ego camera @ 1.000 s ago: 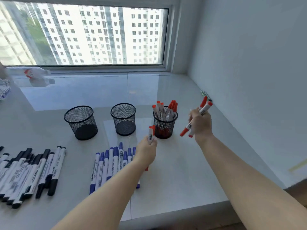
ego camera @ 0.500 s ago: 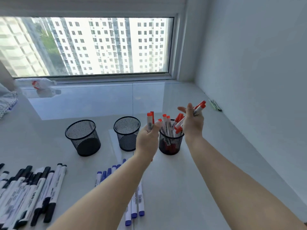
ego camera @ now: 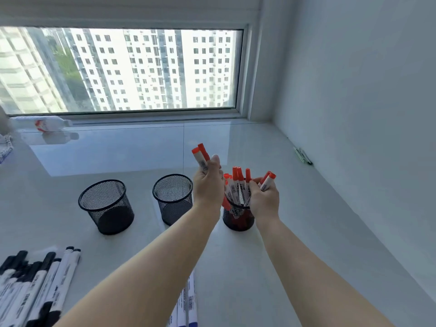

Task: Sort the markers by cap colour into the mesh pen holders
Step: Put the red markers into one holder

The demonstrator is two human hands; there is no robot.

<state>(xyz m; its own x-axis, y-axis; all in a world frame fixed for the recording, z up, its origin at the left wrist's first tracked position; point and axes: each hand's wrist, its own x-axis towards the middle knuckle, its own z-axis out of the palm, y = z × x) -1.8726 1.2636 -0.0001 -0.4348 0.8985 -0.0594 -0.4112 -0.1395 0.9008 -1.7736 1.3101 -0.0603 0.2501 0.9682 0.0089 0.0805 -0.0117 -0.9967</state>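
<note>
We judge the red-cap step in hand: the left hand [ego camera: 207,185] grips two red markers [ego camera: 200,155] beside the right-hand holder [ego camera: 238,218], the right hand [ego camera: 264,197] grips two more [ego camera: 267,180] above it; next, lower both in.

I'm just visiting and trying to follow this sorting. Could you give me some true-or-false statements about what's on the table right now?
1. Both hands hold red-capped markers. True: the left hand and the right hand each grip some.
2. The middle holder is full of blue markers. False: it looks empty.
3. The right holder contains red-capped markers. True.
4. The black-capped markers stand in the left holder. False: they lie on the table, bottom left.
</note>
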